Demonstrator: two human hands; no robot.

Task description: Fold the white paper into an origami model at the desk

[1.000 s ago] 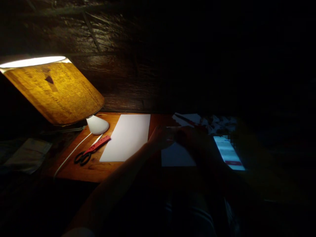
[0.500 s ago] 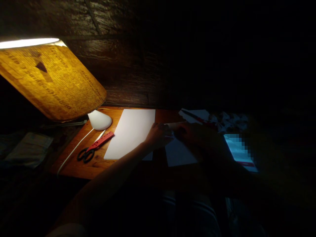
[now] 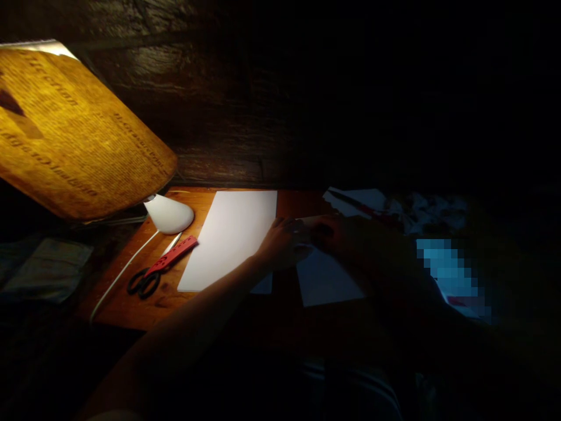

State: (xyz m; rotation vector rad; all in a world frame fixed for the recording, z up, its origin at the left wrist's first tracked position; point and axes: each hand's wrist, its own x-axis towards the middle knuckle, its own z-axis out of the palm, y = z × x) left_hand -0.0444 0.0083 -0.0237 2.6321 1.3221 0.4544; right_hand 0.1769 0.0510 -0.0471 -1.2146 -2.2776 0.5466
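The scene is very dark, lit only by a lamp at the left. My left hand (image 3: 283, 242) rests on the top edge of a small white sheet of paper (image 3: 326, 280) on the wooden table (image 3: 131, 307), fingers curled and pressed on the paper's folded edge. My right hand (image 3: 350, 240) is in shadow just to its right, also pinching that edge. A larger white sheet (image 3: 228, 237) lies flat to the left of my hands.
A tilted lamp with a yellow printed shade (image 3: 70, 140) and white base (image 3: 169, 213) stands at the left, its cord running forward. Scissors (image 3: 142, 282) and a red ruler (image 3: 173, 254) lie beside it. A lit phone screen (image 3: 451, 275) glows at the right; papers (image 3: 394, 207) lie behind.
The view has shifted slightly, so the lamp sits further left and the phone further right. Both hands stay together on the small sheet's top edge.
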